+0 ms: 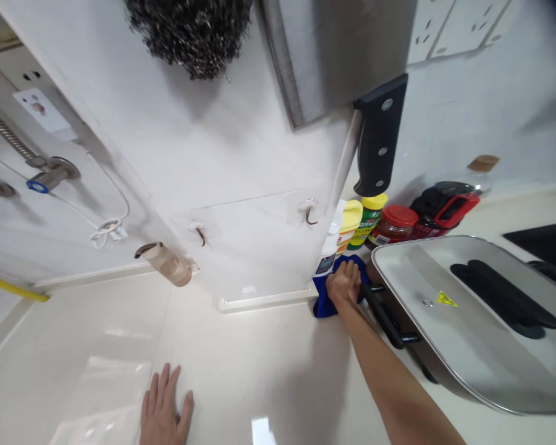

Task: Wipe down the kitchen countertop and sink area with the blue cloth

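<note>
My right hand (345,283) is closed on a dark blue cloth (323,303), which lies bunched on the white countertop (241,364). Bottles and jars stand just behind the cloth, and the black side handle of an electric pan (389,318) is close to the right of my wrist. Part of the cloth is hidden under my fingers. At the lower left my left hand (163,408) rests flat on the counter with its fingers spread, holding nothing.
A cleaver (380,136) and a steel wool scrubber (194,37) hang on the wall pillar above two small hooks. A red-lidded jar (398,222) and a yellow-capped container (369,219) stand behind the pan. At left are a pipe valve (50,176) and a white cable (109,228).
</note>
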Motion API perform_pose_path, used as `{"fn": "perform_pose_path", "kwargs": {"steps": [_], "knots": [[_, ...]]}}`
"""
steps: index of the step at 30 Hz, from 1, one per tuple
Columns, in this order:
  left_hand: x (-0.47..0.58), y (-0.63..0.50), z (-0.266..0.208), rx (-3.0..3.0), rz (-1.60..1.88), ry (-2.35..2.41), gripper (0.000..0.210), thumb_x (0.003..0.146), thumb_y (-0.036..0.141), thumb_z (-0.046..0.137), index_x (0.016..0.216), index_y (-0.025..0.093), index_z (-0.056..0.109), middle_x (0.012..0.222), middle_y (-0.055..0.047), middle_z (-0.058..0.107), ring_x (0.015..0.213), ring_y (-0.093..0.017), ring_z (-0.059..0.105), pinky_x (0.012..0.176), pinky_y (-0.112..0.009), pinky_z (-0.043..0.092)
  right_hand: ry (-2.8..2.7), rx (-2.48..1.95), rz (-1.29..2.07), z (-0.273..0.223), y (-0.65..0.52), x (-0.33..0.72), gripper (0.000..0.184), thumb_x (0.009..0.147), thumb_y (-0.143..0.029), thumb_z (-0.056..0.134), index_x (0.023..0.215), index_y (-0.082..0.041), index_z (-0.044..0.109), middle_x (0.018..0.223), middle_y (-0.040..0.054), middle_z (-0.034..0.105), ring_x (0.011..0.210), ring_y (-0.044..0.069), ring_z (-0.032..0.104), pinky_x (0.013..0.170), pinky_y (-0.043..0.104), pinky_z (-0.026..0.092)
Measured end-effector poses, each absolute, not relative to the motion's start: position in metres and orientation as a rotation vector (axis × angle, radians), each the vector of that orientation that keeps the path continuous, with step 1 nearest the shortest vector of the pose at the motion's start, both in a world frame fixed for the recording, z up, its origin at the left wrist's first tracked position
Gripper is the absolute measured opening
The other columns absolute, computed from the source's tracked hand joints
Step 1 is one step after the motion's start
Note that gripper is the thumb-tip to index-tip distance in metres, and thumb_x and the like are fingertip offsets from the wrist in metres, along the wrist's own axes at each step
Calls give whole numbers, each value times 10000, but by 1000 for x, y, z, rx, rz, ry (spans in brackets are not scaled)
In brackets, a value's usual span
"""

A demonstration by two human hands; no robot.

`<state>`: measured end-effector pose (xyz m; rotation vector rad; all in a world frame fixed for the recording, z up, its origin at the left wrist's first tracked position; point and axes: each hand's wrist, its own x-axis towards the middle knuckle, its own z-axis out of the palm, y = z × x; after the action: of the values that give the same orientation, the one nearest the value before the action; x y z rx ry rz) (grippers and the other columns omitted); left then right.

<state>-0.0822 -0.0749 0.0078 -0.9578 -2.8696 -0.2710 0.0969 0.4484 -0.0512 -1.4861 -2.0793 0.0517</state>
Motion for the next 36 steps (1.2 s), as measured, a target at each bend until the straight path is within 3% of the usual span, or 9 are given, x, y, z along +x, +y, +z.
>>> {"fn": "perform_pose_path", "kwargs": {"steps": [7,16,22,30,33,36], "knots": [[-84,-74,4,-942,-326,-2866,648,924,528,332,1460,184,452,1612,-95,351,1534,-305,169,1226,-564,242,-2154,-1505,26,-34,378,128,622,889,-273,359,1408,65,412,1481,323,407,1377,407,388,1083,533,375],[-77,-68,12,-941,-433,-2851,633,935,496,335,1460,166,460,1607,-108,357,1528,-331,176,1236,-565,184,-2312,-1371,-7,-34,257,190,666,888,-322,341,1469,4,355,1544,246,371,1465,336,289,1197,507,239],[-74,-71,14,-953,-500,-2840,625,939,459,338,1448,123,476,1595,-149,366,1516,-365,194,1225,-588,188,-2392,-1252,-25,-48,182,227,665,917,-341,330,1508,-37,306,1587,204,317,1486,321,260,1211,504,245],[-93,-94,8,-1165,-652,-2867,582,925,406,393,1428,135,504,1572,-141,405,1499,-338,268,1216,-575,237,-2472,-1099,-55,-61,135,246,639,892,-371,372,1465,-94,429,1545,176,407,1469,317,310,1202,524,280],[-112,-128,12,-1070,-645,-2912,576,941,400,346,1424,132,507,1546,-157,442,1487,-314,306,1218,-561,239,-2504,-1123,-68,-60,143,244,661,863,-406,387,1446,-105,467,1542,171,412,1475,330,296,1212,547,241],[-128,-179,16,-756,-545,-2941,636,945,446,298,1441,92,481,1581,-211,361,1511,-363,219,1222,-572,200,-2472,-1242,-118,-56,158,231,692,854,-442,354,1426,-77,492,1552,172,395,1488,361,249,1221,580,166]]}}
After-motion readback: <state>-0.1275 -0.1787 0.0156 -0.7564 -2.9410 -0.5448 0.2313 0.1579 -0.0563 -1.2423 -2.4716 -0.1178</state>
